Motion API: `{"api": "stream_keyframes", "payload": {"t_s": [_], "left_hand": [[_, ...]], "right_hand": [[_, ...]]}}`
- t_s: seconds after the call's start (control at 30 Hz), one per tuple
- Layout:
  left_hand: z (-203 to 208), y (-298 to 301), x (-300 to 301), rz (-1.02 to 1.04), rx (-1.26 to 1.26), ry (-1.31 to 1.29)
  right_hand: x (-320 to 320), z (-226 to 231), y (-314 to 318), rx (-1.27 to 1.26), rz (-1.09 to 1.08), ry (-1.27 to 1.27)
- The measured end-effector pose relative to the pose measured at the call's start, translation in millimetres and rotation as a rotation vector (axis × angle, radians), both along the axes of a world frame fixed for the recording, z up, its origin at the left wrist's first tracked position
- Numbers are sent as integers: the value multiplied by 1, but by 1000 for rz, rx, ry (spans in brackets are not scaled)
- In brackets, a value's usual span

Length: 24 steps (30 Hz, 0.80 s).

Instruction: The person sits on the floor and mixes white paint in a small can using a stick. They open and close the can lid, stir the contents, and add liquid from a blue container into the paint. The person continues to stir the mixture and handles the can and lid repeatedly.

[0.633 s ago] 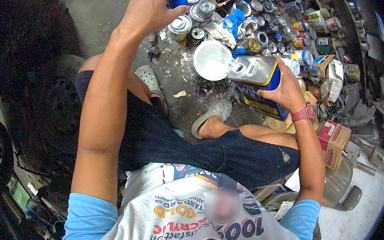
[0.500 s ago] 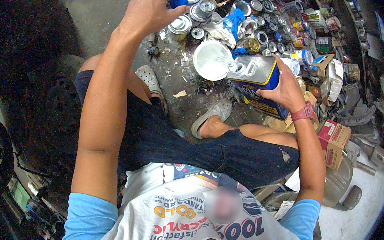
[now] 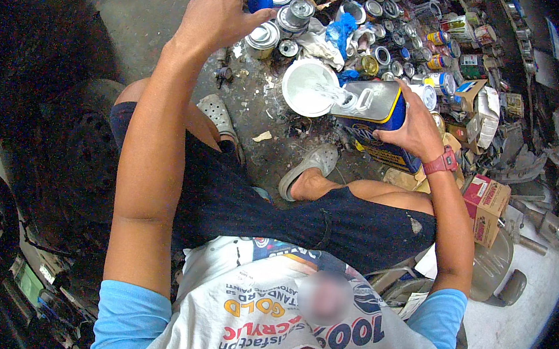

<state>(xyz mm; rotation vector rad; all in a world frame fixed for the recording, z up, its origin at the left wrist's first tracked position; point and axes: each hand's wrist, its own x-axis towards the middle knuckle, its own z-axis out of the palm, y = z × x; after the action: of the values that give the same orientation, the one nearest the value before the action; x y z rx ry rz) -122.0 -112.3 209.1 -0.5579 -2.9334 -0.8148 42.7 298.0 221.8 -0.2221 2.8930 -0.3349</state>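
My left hand [image 3: 220, 13] pinches a round blue cap [image 3: 261, 1] between thumb and fingers, above the paint cans at the upper left. On the other side, my right hand [image 3: 418, 128] grips a blue rectangular metal can [image 3: 382, 107] with a silver top and yellow edging. This can is tipped to the left, its spout at the rim of a white round tub [image 3: 303, 77]. Clear liquid [image 3: 330, 94] runs from the spout into the tub. White contents show inside the tub; how full it is I cannot tell.
Closed silver tins [image 3: 263, 37] stand just below my left hand. Past the tub lie a crumpled blue plastic bag [image 3: 340, 33], white rags [image 3: 318, 48] and many paint cans. Cardboard boxes [image 3: 485, 202] are at the right. My feet in grey clogs [image 3: 312, 167] flank the spattered floor.
The stream from the can's spout looks broader and reaches further into the tub. Both hands have stayed nearly in place.
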Motion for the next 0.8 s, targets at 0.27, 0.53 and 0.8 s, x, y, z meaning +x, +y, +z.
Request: {"api": "stream_keyframes", "payload": {"t_s": [0.27,0.53,0.8], "left_hand": [[-4,-4,-3,-5,36,-17],[-18,-4,-10,-21,-18,50],[-37,3,-18,-64,-6,-63]], "right_hand": [[6,7,5,-129,-62,-1],[38,21,37,-338,-267,53],[88,61,81,-703,-453,327]]}}
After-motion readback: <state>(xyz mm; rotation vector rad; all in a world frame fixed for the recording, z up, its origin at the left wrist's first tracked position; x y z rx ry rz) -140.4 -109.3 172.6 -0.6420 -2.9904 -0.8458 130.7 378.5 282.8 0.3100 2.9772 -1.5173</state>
